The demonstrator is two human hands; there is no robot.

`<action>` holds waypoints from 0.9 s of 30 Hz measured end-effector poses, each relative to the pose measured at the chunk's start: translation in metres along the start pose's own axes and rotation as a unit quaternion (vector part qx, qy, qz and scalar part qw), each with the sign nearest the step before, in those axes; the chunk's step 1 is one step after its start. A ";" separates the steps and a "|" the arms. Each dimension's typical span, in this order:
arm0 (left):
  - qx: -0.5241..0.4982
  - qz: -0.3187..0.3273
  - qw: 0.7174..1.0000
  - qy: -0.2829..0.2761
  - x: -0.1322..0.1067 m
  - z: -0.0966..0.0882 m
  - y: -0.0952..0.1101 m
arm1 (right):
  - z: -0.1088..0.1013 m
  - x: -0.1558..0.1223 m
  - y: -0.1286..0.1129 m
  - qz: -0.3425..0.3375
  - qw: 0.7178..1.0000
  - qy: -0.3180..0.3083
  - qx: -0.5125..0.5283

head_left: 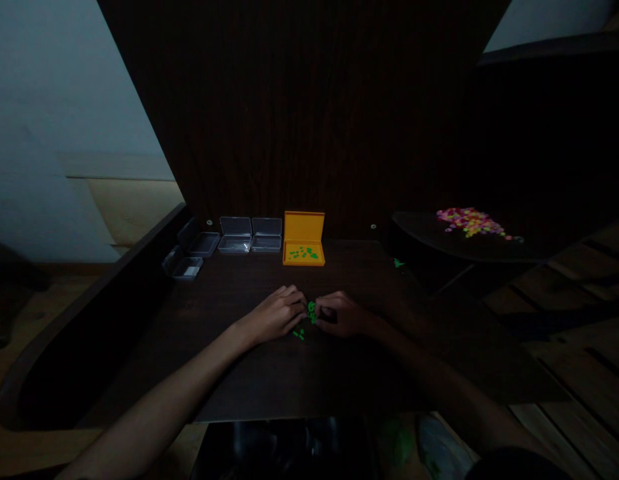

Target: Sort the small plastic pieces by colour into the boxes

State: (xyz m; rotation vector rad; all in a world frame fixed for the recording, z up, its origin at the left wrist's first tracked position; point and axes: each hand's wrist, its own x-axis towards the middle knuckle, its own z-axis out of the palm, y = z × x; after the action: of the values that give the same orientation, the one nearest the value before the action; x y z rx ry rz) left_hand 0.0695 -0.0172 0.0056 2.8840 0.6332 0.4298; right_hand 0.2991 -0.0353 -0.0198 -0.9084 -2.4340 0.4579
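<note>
A small heap of green pieces [312, 309], too tiny to name, lies on the dark tabletop between my two hands. My left hand [282, 311] rests at the heap's left side, fingers bent and pressed together, the tips at the pieces. On the other side my right hand [343, 314] curls its fingers and thumb toward the same heap. Whatever the fingertips hold is too small and dark to make out. Several loose green bits [299, 334] lie just below my left fingers. Beyond the hands stands an opened yellow box [303, 227] with scattered green pieces [309, 253] in its base.
Clear plastic cases with raised lids, among them one case [235, 244] beside another [267, 244], line the back left. A pile of pink, red and yellow pieces [470, 221] lies on the curved side shelf [424, 233]. A green scrap [398, 263] is near it.
</note>
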 end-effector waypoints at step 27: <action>-0.034 -0.029 0.999 -0.016 -0.002 -0.001 0.001 | -0.005 0.002 0.004 0.001 1.000 -0.007 -0.001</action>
State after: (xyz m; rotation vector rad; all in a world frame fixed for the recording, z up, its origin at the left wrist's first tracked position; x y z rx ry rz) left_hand 0.0679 -0.0193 0.0068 2.7937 0.6821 0.3900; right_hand 0.3027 -0.0307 -0.0164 -0.9115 -2.4469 0.4647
